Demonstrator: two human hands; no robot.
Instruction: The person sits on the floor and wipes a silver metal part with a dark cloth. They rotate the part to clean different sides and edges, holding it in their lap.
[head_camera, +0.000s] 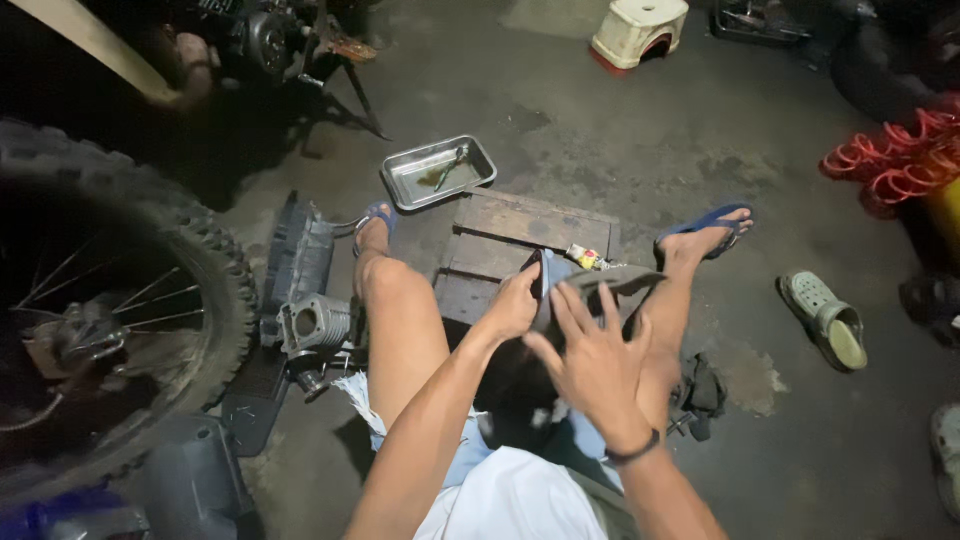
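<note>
At the far left a knobby motorcycle wheel (120, 300) is standing upright, and just right of it an engine cylinder (315, 325) is lying on the concrete floor (600, 140) beside the person's left leg. Further back a metal tray (438, 172) is sitting on the floor, touching the far edge of a low wooden pallet (520, 235). The left hand (515, 305) is gripping the near left end of a dark grey part (590, 285), thumb and fingers clamped on its edge. The part is lying directly ahead of both hands, between the knees, its long axis running left to right over the pallet. The right hand (590, 360) is hovering just short of it, fingers spread and holding nothing, so the left is the nearer. Far right, a green clog (828, 322) is lying well apart.
</note>
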